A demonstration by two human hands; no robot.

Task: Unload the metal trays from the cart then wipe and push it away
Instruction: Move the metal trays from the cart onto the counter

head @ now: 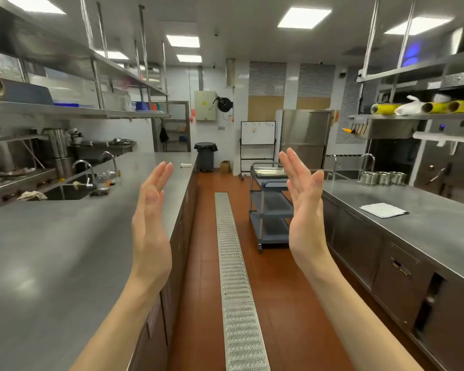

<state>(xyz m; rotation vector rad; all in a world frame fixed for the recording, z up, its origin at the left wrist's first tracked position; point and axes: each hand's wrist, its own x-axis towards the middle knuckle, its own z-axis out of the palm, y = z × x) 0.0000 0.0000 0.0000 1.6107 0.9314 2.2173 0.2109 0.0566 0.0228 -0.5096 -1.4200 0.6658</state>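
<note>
A grey three-shelf cart (pixel 269 207) stands on the red floor down the aisle, against the right counter. Metal trays (pixel 269 171) lie stacked on its top shelf; the lower shelves look bare. My left hand (pixel 152 210) and my right hand (pixel 304 207) are both raised in front of me, palms facing each other, fingers straight, holding nothing. They are well short of the cart. My right hand hides the cart's right side.
Long steel counters run along both sides: the left counter (pixel 65 250) with a sink (pixel 70 190) and a cloth (pixel 186 164) at its far end, the right counter (pixel 426 226) with a paper sheet (pixel 383 210) and metal pots (pixel 383 178). A floor drain grate (pixel 233 277) runs down the aisle. A bin (pixel 205 156) and whiteboard (pixel 257 133) stand at the back.
</note>
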